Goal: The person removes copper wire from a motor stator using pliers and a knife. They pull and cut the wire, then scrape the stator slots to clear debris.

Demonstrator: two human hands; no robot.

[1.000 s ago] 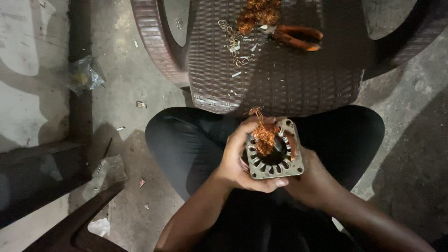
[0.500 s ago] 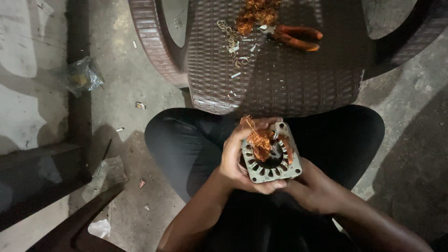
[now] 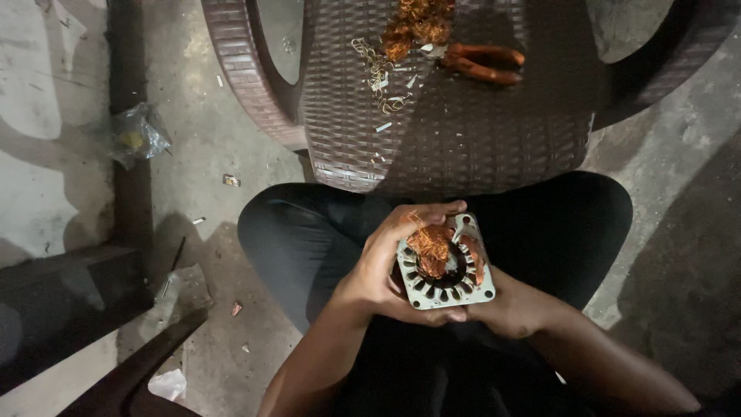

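Note:
A square metal motor stator (image 3: 448, 289) with slots around its round bore rests over my lap, tangled copper wire (image 3: 429, 249) bunched in its middle. My left hand (image 3: 386, 266) wraps the stator's left side, fingers curled over its top edge onto the wire. Under the stator's right corner my right hand (image 3: 505, 305) cups it from below, mostly hidden by the part.
A brown woven plastic chair (image 3: 432, 147) stands just ahead of my knees, carrying a heap of copper wire (image 3: 417, 27), small wire scraps and orange-handled pliers (image 3: 482, 62). A crumpled plastic bag (image 3: 137, 135) lies on the concrete floor at left. A dark chair arm (image 3: 131, 371) is at lower left.
The stator has tilted and dropped slightly lower over my lap. My left fingers have shifted over its top edge onto the copper wire.

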